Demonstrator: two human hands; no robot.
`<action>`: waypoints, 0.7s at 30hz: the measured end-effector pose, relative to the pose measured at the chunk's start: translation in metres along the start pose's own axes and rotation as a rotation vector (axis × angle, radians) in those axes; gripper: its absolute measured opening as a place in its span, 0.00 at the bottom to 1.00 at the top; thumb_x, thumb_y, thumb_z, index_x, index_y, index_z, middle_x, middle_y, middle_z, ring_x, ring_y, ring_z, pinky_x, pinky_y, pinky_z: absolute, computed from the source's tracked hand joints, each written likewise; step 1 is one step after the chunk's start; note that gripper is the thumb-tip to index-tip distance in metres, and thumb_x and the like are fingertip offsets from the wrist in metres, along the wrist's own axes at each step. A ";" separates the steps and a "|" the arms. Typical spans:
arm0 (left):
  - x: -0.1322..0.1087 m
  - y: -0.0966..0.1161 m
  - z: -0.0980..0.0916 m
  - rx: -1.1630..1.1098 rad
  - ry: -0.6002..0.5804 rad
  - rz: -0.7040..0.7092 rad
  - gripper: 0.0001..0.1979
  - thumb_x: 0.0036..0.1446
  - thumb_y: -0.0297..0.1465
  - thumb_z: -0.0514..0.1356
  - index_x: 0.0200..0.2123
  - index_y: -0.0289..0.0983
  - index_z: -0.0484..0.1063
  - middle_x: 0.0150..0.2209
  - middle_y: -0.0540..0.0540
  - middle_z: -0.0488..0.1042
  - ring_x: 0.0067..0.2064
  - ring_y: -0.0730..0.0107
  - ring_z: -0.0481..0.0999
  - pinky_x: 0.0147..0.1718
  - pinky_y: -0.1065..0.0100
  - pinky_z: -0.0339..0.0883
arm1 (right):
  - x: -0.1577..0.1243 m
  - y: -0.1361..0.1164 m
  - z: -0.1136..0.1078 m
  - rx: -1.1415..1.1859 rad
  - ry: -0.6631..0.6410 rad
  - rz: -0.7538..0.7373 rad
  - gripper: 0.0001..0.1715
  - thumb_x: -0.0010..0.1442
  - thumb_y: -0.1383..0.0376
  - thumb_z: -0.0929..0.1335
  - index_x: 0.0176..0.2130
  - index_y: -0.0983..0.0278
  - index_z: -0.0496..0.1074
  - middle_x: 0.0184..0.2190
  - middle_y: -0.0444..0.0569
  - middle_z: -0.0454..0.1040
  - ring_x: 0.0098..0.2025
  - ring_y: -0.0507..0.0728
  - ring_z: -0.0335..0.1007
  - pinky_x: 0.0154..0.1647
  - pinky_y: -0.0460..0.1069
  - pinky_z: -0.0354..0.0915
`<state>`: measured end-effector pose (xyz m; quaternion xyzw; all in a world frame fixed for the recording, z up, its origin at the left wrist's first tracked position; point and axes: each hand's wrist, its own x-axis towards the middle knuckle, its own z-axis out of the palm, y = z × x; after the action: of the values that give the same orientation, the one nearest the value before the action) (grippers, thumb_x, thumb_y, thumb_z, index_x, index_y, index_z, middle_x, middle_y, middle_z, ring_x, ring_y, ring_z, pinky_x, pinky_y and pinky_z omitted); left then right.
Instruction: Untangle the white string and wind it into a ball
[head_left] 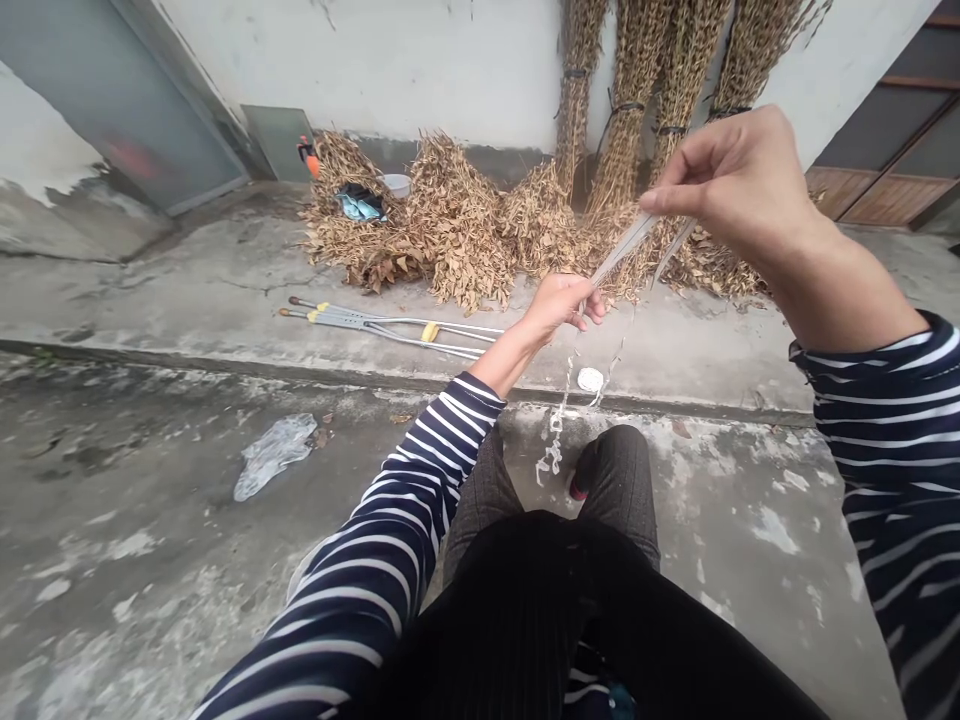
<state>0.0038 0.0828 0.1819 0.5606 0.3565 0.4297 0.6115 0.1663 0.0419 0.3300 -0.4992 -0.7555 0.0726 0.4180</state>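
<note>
A thin, pale plastic strip (624,246) runs taut from my left hand (561,303) up to my right hand (739,175). The fingers of my left hand are closed on its lower end, and the right thumb and fingertips pinch the upper end. A loose end of strip dangles below my right hand. From beneath my left hand a twisted, knotted white strand hangs toward the ground between my knees. Close to that strand, a small white roll (590,380) rests on the concrete step, with a thin strand running up from it.
Dried leafy plant heaps (465,230) lie along the wall; tied stalk bundles (637,100) lean upright behind. A pair of crutches (375,322) lies on the concrete step. A clear plastic bag (276,455) is on the lower ground at left. A white basin (396,184) sits among the heaps.
</note>
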 end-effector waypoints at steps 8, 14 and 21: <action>0.004 -0.017 -0.004 0.040 0.023 -0.022 0.16 0.63 0.27 0.60 0.22 0.32 0.69 0.20 0.48 0.75 0.20 0.80 0.73 0.20 0.80 0.62 | 0.006 0.006 -0.008 0.051 0.110 0.001 0.14 0.43 0.72 0.81 0.18 0.65 0.76 0.15 0.37 0.65 0.21 0.47 0.55 0.27 0.49 0.50; 0.012 -0.017 -0.004 0.131 0.072 0.001 0.17 0.64 0.25 0.58 0.21 0.32 0.69 0.19 0.48 0.74 0.20 0.80 0.73 0.22 0.79 0.64 | 0.008 -0.002 -0.010 0.058 0.133 -0.008 0.15 0.42 0.69 0.82 0.17 0.64 0.75 0.14 0.36 0.65 0.21 0.46 0.55 0.27 0.50 0.50; 0.011 -0.028 -0.016 0.197 0.021 -0.002 0.15 0.62 0.24 0.58 0.21 0.31 0.71 0.20 0.47 0.74 0.20 0.78 0.73 0.22 0.78 0.66 | 0.011 0.011 -0.019 0.150 0.255 -0.070 0.25 0.33 0.51 0.86 0.16 0.63 0.76 0.14 0.39 0.69 0.20 0.49 0.63 0.28 0.52 0.60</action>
<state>-0.0036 0.0993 0.1528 0.6133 0.4039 0.3979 0.5499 0.1859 0.0506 0.3423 -0.4449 -0.7057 0.0501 0.5491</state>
